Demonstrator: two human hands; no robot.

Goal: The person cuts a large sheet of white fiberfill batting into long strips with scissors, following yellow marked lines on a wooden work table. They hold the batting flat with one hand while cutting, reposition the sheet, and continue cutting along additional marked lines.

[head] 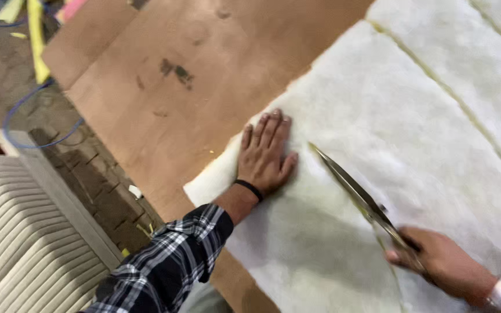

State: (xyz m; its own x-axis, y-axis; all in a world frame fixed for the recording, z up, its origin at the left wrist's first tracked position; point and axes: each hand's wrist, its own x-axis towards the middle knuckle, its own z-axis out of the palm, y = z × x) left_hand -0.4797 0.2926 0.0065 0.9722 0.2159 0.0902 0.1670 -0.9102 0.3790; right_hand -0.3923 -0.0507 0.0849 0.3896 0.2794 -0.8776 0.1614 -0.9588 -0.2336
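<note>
Under the flat, spread fingers of the left hand [265, 153] lies the white insulation batt [413, 145]; the right hand [445, 264] grips long scissors [358, 194] just beside them. Press firmly and keep those fingers clear of the blades.

White fibrous mat [413, 133], brown plywood board [204, 75], blue-and-white plaid sleeve [169, 264], blue cable [24, 110], beige ribbed panel [24, 232]

Support: brown plywood sheet [204, 87], stained with dark marks, laid over a paved floor [94, 185]
On the plywood: white fibrous insulation mat [424, 133], covering its right part
Left of the plywood, on the floor: blue cable [24, 104], yellow strips [37, 40], ribbed cream plastic stack [24, 232]
</note>
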